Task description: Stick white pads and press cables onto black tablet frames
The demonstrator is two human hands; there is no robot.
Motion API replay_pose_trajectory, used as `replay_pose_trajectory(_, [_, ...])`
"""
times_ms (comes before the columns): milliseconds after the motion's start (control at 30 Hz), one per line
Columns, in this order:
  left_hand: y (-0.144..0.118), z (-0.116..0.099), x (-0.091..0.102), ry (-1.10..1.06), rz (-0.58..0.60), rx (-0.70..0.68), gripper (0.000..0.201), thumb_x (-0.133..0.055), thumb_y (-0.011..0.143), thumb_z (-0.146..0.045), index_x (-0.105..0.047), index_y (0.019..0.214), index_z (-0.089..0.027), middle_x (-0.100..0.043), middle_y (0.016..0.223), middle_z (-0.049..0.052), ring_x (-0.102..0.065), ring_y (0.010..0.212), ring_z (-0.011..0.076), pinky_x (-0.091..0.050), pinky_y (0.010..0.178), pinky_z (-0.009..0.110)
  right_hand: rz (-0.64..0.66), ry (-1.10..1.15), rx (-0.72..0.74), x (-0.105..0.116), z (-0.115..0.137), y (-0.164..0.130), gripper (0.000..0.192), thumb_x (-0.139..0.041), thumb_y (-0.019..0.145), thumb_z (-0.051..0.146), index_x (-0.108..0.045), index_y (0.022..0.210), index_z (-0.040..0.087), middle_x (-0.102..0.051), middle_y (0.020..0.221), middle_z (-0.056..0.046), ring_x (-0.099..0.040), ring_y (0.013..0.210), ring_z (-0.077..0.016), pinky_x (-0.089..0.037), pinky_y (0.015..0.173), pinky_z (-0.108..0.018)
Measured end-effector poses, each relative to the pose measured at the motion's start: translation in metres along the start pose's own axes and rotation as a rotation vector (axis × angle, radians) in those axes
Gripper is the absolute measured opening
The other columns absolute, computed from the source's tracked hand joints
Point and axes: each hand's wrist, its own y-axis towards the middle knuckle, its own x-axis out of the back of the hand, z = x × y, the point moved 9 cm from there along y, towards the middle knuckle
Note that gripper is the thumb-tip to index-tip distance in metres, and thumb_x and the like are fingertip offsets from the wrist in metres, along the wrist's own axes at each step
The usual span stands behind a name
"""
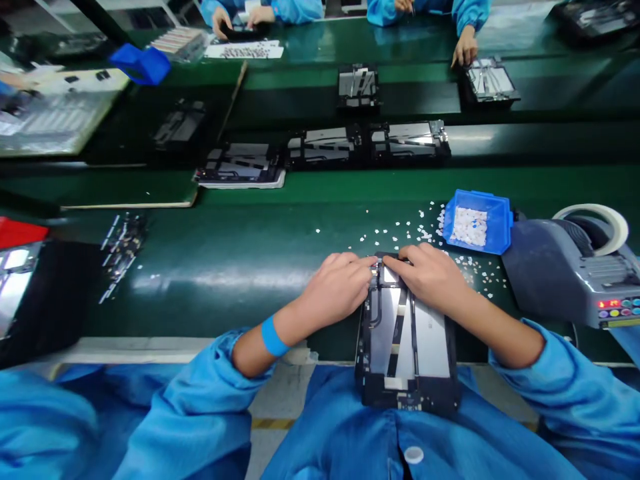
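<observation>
An opened tablet [430, 340], its flat silver cells and black ribbon cables exposed, lies before me with its near end over the bench edge, against my blue smock. My left hand [343, 283], with a blue band on the wrist, holds the tablet's far left corner, index finger stretched to the top edge. From the other side my right hand [425, 273] grips the far end, its index fingertip almost meeting the left one. Any small part under the fingertips is too small to make out.
Beyond my right hand sits a blue bin [483, 223] of small white pieces, with more scattered around it. A tape dispenser [570, 267] stands at right. Thin strips [123, 250] lie at left. Other opened tablets [325, 147] line the bench; co-workers' hands [465, 47] work across it.
</observation>
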Motion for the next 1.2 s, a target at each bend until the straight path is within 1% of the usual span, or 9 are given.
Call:
replay_pose_trajectory(267, [0.007, -0.006, 0.004, 0.078, 0.050, -0.050, 0.015, -0.054, 0.100, -0.015, -0.069, 0.101, -0.017, -0.072, 0.134, 0.010, -0.063, 0.104, 0.0269, -0.045, 0.087, 0.042, 0.063, -0.012, 0.107, -0.003, -0.001, -0.003, 0.041, -0.049, 0.105, 0.016, -0.064, 0.142, 0.022, -0.072, 0.110, -0.009, -0.052, 0.086, -0.0225, -0.039, 0.072, -0.037])
replay_pose_trajectory(467, [0.009, -0.005, 0.007, 0.014, 0.072, -0.032, 0.014, -0.055, 0.100, -0.014, -0.069, 0.100, -0.017, -0.073, 0.132, 0.011, -0.064, 0.105, 0.0275, -0.046, 0.088, 0.043, 0.079, -0.026, 0.152, -0.004, 0.000, 0.001, 0.034, -0.051, 0.104, 0.018, -0.069, 0.133, 0.020, -0.072, 0.108, -0.011, -0.050, 0.086, -0.0235, -0.034, 0.069, -0.038])
replay_pose_trajectory(533, [0.011, 0.002, 0.011, -0.130, 0.057, 0.029, 0.014, -0.054, 0.100, -0.015, -0.067, 0.096, -0.018, -0.075, 0.127, 0.009, -0.064, 0.107, 0.0260, -0.047, 0.091, 0.042, 0.094, -0.028, 0.164, -0.006, -0.001, 0.001, 0.033, -0.052, 0.104, 0.017, -0.069, 0.132, 0.020, -0.071, 0.109, -0.011, -0.050, 0.087, -0.0239, -0.032, 0.069, -0.038])
replay_pose_trajectory(600, [0.015, 0.015, 0.014, -0.350, 0.012, 0.135, 0.014, -0.055, 0.100, -0.017, -0.066, 0.093, -0.019, -0.076, 0.116, 0.007, -0.065, 0.106, 0.0225, -0.049, 0.093, 0.039, 0.092, -0.020, 0.175, -0.008, -0.003, 0.001, 0.033, -0.052, 0.104, 0.017, -0.069, 0.131, 0.021, -0.071, 0.107, -0.010, -0.050, 0.088, -0.0241, -0.031, 0.069, -0.038])
replay_pose_trajectory(667, [0.020, 0.028, 0.009, -0.548, -0.007, 0.249, 0.012, -0.058, 0.098, -0.018, -0.067, 0.091, -0.019, -0.075, 0.102, 0.004, -0.066, 0.098, 0.0187, -0.051, 0.088, 0.034, 0.073, -0.010, 0.173, -0.009, -0.006, 0.001, 0.031, -0.051, 0.105, 0.019, -0.069, 0.129, 0.023, -0.070, 0.105, -0.009, -0.049, 0.087, -0.0240, -0.031, 0.069, -0.038])
replay_pose_trajectory(733, [0.026, 0.037, -0.003, -0.644, 0.021, 0.340, 0.010, -0.062, 0.094, -0.018, -0.070, 0.088, -0.019, -0.071, 0.093, 0.002, -0.065, 0.089, 0.0165, -0.051, 0.081, 0.030, 0.047, -0.005, 0.167, -0.009, -0.008, 0.000, 0.030, -0.050, 0.106, 0.020, -0.069, 0.129, 0.023, -0.070, 0.104, -0.008, -0.048, 0.087, -0.0238, -0.030, 0.069, -0.038])
replay_pose_trajectory(867, [0.036, 0.045, -0.020, -0.634, 0.072, 0.430, 0.011, -0.063, 0.092, -0.020, -0.073, 0.087, -0.018, -0.066, 0.089, 0.002, -0.062, 0.084, 0.0167, -0.048, 0.077, 0.030, 0.007, -0.003, 0.160, -0.009, -0.008, -0.002, 0.031, -0.048, 0.107, 0.020, -0.069, 0.129, 0.024, -0.069, 0.103, -0.007, -0.048, 0.087, -0.0233, -0.029, 0.070, -0.038])
replay_pose_trajectory(1000, [0.039, 0.046, -0.024, -0.602, 0.089, 0.458, 0.013, -0.063, 0.093, -0.023, -0.072, 0.084, -0.018, -0.063, 0.084, 0.002, -0.060, 0.084, 0.0182, -0.045, 0.074, 0.031, -0.020, 0.011, 0.154, -0.007, -0.007, -0.001, 0.030, -0.050, 0.106, 0.018, -0.071, 0.128, 0.022, -0.069, 0.100, -0.008, -0.046, 0.086, -0.0224, -0.027, 0.069, -0.037])
replay_pose_trajectory(1200, [0.036, 0.050, -0.030, -0.717, 0.042, 0.531, 0.011, -0.064, 0.091, -0.021, -0.070, 0.082, -0.018, -0.060, 0.082, 0.001, -0.058, 0.078, 0.0166, -0.044, 0.071, 0.029, -0.034, 0.021, 0.155, -0.007, -0.008, -0.001, 0.030, -0.049, 0.106, 0.017, -0.071, 0.126, 0.021, -0.069, 0.099, -0.008, -0.045, 0.085, -0.0221, -0.026, 0.070, -0.038])
